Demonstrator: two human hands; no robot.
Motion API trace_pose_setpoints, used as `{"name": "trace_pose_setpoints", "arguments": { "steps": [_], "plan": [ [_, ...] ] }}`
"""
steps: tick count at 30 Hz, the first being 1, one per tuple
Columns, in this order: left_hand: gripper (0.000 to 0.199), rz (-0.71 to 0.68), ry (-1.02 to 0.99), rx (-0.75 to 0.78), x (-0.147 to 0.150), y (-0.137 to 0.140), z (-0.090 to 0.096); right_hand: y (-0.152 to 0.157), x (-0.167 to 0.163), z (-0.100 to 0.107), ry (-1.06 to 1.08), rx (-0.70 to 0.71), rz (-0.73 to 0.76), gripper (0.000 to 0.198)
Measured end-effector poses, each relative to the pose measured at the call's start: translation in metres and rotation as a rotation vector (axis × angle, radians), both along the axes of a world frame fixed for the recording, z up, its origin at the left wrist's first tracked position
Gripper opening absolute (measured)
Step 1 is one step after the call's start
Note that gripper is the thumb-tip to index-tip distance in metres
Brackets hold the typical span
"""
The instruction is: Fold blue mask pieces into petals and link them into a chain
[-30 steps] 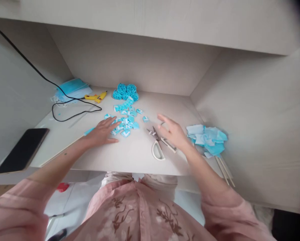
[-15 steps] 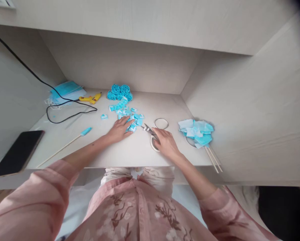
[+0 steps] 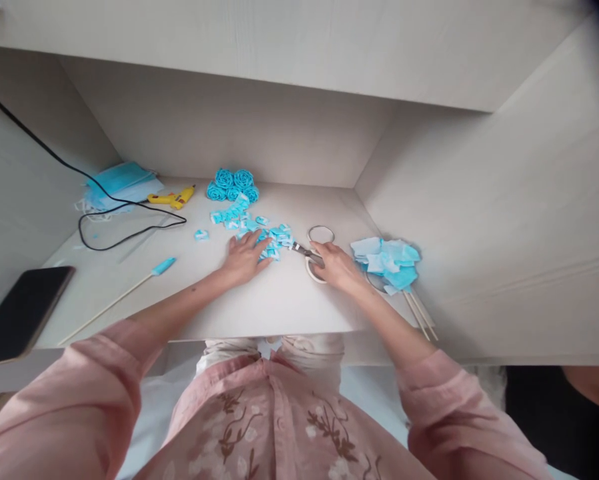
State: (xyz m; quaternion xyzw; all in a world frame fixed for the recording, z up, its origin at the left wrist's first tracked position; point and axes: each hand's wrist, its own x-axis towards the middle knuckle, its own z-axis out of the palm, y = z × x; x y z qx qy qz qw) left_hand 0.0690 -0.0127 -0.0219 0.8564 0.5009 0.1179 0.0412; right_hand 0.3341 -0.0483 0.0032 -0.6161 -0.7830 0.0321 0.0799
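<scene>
On the desk (image 3: 279, 307), the left hand (image 3: 244, 259) lies spread against blue pieces (image 3: 281, 235); the right hand (image 3: 339, 265) (grip unclear) touches scissors (image 3: 304, 251).

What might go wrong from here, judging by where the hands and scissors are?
The scissors, under the right hand, point toward the left hand, so its fingers could get nicked if either hand slips. The small blue pieces lie loose between the hands, so a careless sweep might scatter them.
</scene>
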Motion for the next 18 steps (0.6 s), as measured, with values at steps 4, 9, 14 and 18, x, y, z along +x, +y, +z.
{"name": "trace_pose_setpoints", "arguments": {
  "steps": [4,9,14,18],
  "plan": [
    [0.049,-0.116,-0.001,0.117,0.017,-0.002,0.007,0.001,0.000,0.002,-0.012,-0.021,0.004,0.059],
    [0.046,-0.324,0.018,0.098,0.051,0.009,0.015,-0.005,-0.001,0.003,-0.052,-0.016,-0.016,0.058],
    [0.039,-0.257,0.053,0.114,0.049,0.022,0.013,-0.031,0.015,0.005,-0.072,-0.046,-0.053,0.060],
    [0.044,-0.263,0.007,0.085,0.040,0.026,0.005,-0.040,0.027,0.003,-0.080,-0.016,-0.137,0.060]
  ]
}}
